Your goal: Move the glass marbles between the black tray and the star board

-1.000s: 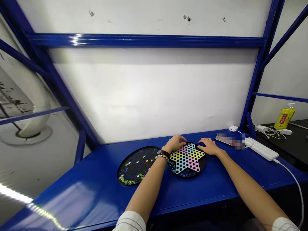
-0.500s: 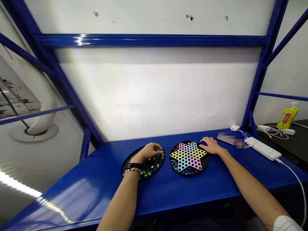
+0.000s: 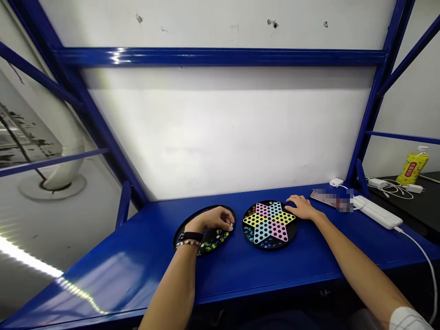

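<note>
My left hand reaches over a round black tray holding loose marbles, mostly yellow-green, blue and white. Its thumb and fingers are pinched on a pale marble close to the tray's right rim. To the right lies a black round Chinese checkers board with a star of pink, blue and yellow points. Blue and reddish-brown marbles sit in the pockets around that star. My right hand rests open at the board's upper right edge, fingers spread.
Behind my right hand lie a phone and a white power strip with its cord. A white charger sits near the wall. Blue frame posts bound the blue table. A yellow bottle stands at far right.
My left hand's fingertips have lowered slightly towards the tray's right side and pinched together on a pale marble. My right hand stays in place. The view has shifted slightly.
</note>
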The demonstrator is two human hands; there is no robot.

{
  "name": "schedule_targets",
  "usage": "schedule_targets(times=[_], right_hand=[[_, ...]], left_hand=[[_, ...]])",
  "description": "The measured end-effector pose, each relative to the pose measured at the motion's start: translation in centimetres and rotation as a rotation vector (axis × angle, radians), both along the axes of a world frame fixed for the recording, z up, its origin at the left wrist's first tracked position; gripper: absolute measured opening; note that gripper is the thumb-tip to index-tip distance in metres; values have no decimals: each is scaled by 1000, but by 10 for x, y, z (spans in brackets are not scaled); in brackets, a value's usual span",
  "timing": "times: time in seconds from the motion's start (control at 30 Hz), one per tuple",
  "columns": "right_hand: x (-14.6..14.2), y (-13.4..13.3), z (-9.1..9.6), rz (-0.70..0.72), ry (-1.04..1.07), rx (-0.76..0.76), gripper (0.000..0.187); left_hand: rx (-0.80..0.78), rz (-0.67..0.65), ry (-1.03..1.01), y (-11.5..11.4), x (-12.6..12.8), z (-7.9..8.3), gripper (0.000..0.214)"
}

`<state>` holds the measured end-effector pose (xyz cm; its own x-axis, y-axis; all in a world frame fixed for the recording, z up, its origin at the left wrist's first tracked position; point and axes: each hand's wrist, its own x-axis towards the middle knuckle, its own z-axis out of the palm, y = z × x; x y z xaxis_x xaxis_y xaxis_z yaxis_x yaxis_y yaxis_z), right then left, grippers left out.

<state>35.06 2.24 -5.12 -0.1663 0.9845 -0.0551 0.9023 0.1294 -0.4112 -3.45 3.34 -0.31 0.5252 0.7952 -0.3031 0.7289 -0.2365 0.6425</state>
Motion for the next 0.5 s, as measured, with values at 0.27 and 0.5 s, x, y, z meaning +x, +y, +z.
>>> schedule_targets(times=[0.27,0.5], right_hand=[[1,3,-3,-5,-14,-1,51],[1,2,-2,0,-9,-1,52]], left_hand=[[83,64,94,-6,2,3,31],[489,201,-114,1,34,3,39]])
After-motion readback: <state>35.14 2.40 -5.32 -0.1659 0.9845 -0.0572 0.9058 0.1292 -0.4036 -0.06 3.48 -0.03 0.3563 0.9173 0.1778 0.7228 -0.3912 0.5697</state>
